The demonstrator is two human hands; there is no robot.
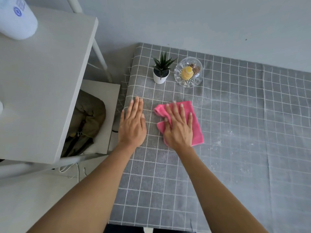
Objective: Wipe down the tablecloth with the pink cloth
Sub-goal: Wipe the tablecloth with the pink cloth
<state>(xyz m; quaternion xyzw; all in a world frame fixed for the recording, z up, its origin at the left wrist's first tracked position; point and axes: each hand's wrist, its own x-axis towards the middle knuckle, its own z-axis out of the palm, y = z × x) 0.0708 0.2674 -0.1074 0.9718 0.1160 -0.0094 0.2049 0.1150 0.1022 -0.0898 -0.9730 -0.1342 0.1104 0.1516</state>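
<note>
A grey tablecloth (235,148) with a white grid covers the table. The pink cloth (196,126) lies crumpled on its left part. My right hand (178,128) presses flat on the pink cloth, fingers spread, covering its left half. My left hand (133,123) rests flat and open on the tablecloth by the table's left edge, a little left of the cloth and not touching it. Pale dusty smears and crumbs mark the tablecloth to the right of the cloth.
A small potted plant (161,71) and a glass bowl (188,72) holding a yellow item stand behind the hands. A white shelf unit (47,81) stands left of the table, with an olive bag (87,118) on its lower level. A wall runs behind the table.
</note>
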